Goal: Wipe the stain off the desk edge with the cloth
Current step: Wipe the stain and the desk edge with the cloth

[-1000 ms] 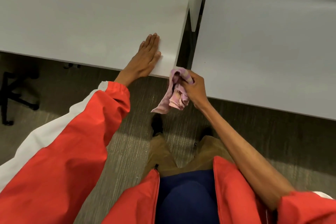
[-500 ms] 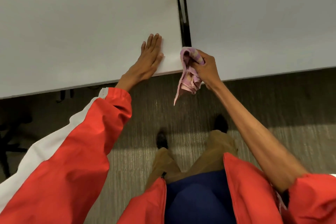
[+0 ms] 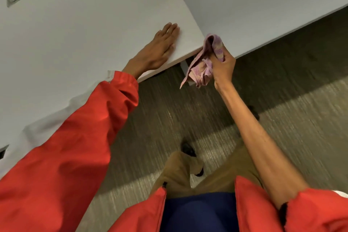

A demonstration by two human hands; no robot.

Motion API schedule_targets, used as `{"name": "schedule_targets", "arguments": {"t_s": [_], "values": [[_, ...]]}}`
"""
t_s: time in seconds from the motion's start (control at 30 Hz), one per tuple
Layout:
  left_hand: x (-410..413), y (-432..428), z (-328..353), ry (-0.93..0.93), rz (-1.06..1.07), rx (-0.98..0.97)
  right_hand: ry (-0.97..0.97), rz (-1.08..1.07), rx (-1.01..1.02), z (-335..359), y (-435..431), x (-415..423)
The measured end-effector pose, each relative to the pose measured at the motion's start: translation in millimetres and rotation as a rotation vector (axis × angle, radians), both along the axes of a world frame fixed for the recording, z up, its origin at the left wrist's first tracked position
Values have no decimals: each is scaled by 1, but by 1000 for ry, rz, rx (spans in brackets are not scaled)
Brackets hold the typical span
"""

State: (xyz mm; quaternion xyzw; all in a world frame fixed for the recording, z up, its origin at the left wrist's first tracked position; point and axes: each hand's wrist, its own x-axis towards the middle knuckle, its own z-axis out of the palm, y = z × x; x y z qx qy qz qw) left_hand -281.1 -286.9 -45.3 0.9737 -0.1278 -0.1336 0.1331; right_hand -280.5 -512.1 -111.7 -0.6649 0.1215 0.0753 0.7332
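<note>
Cloth (image 3: 205,60), pink, bunched in our closed right hand (image 3: 223,64) | its top fold presses the near corner edge of the white desk (image 3: 94,24) | our left hand (image 3: 160,47) lies flat, fingers spread, on that desktop | carpet (image 3: 282,90) below.

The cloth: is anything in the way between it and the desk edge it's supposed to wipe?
Nothing visible. The right hand holds the cloth at the desk corner; the left hand lies flat on top, off to the side.
</note>
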Motion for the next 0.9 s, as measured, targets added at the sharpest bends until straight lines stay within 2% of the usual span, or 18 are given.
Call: {"name": "schedule_targets", "arguments": {"t_s": [0.3, 0.57, 0.63, 0.77, 0.9], "values": [[-15, 31, -3, 3, -61, 80, 47, -378, 99, 11, 66, -44], [2, 38, 9, 73, -93, 101, 73, -212, 9, 2, 130, -116], [5, 39, 13, 90, -71, 46, 83, -221, -29, 8, 115, -103], [3, 38, 12, 112, -20, -39, 78, -414, -53, 22, 66, -44], [4, 36, 13, 103, -4, 1, 99, -354, -90, 25, 88, -65]]}}
